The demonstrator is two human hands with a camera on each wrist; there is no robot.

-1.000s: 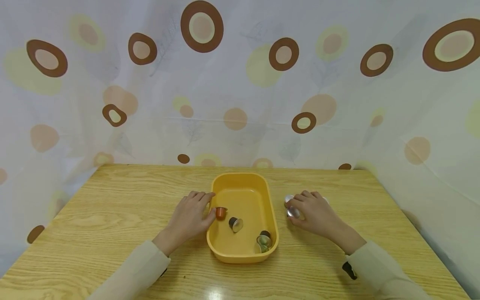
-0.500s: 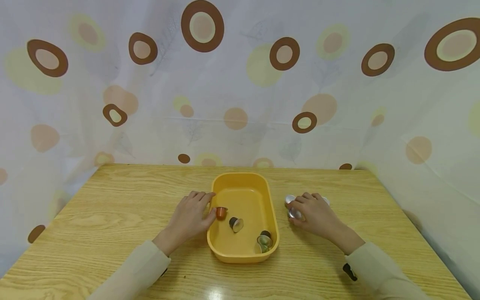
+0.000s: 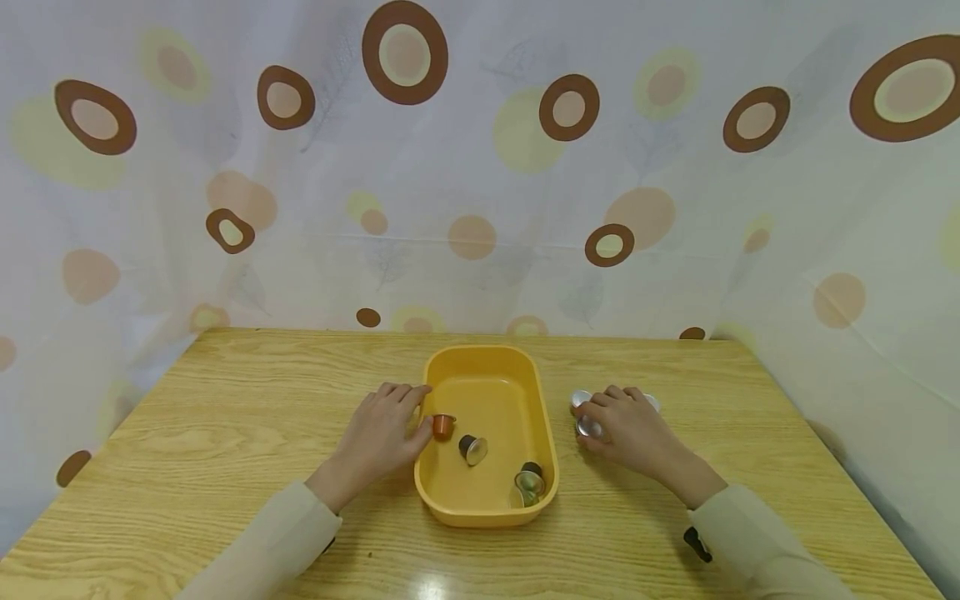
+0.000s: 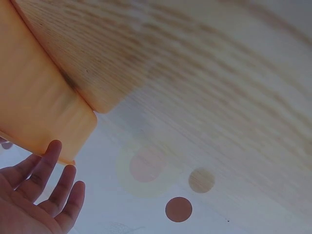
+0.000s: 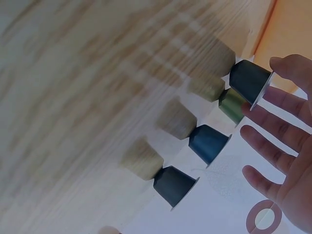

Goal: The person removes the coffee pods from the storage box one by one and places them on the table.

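Note:
My left hand (image 3: 382, 425) holds the left rim of a yellow plastic tray (image 3: 480, 517); in the left wrist view, thumb and index reach over the rim while another finger touches the outer wall. Inside the tray lie an orange coffee capsule (image 3: 443, 427), a dark one with a pale lid (image 3: 472, 449), and more capsules (image 3: 529, 479) in the near right corner. Right of the tray, my right hand (image 3: 633, 429) has its thumb and index at the lid edge of a dark coffee capsule (image 5: 247, 80), which stands base down on the table.
Beside the right hand stand a green capsule (image 5: 231, 105), a blue capsule (image 5: 208, 144) and another dark capsule (image 5: 174, 186), in a row. The wooden table (image 3: 225, 400) extends to both sides of the tray. A patterned cloth (image 3: 480, 192) hangs behind it.

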